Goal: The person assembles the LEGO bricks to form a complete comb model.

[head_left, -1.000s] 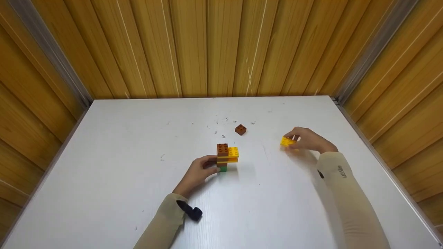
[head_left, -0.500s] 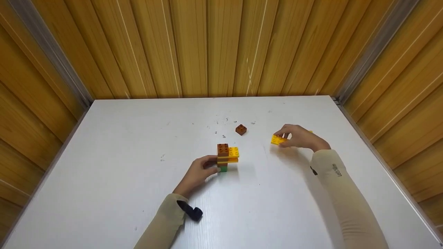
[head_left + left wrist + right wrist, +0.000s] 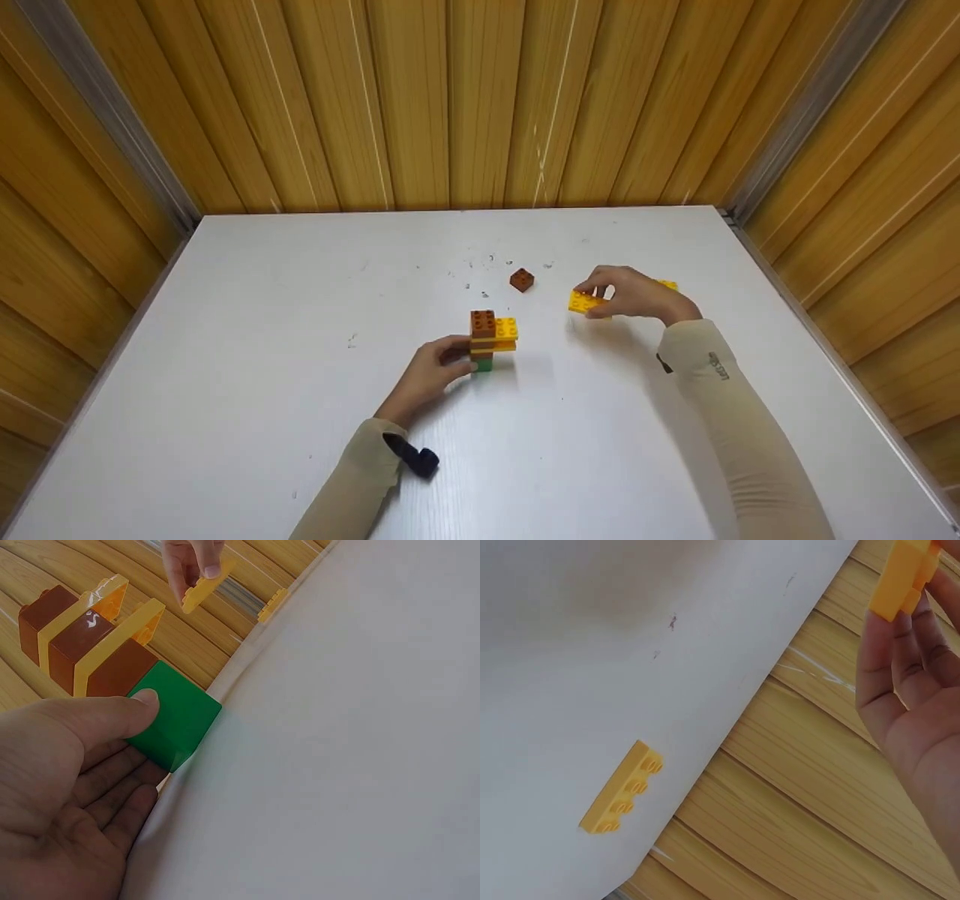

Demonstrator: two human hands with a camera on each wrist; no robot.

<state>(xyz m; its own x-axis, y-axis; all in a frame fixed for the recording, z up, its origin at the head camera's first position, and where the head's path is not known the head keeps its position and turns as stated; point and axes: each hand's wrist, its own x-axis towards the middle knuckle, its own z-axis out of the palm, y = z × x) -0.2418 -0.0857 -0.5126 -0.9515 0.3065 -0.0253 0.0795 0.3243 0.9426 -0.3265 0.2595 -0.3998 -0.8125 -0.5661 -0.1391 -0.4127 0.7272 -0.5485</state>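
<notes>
A stack of toy building bricks (image 3: pixel 482 324) stands upright near the middle of the table, brown and thin yellow layers alternating above a green base brick (image 3: pixel 180 716). Its yellow layers jut out to the right. My left hand (image 3: pixel 427 375) grips the stack low down from the left, thumb against the green brick and fingers behind it. To the right, my right hand (image 3: pixel 634 292) pinches a thin yellow studded brick (image 3: pixel 582 302) between thumb and fingers, raised over the table; the right wrist view shows that yellow brick (image 3: pixel 901 577) at its upper edge.
Another thin yellow brick (image 3: pixel 667 285) lies on the table behind my right wrist, fully visible in the right wrist view. A small brown brick (image 3: pixel 522 280) sits beyond the stack. Wood-patterned walls (image 3: pixel 480 105) border the white table (image 3: pixel 225 375) at the back and sides.
My right hand has carried its yellow brick leftward, closer to the stack, and the other yellow brick has come into sight behind it. My left hand and the stack have stayed put.
</notes>
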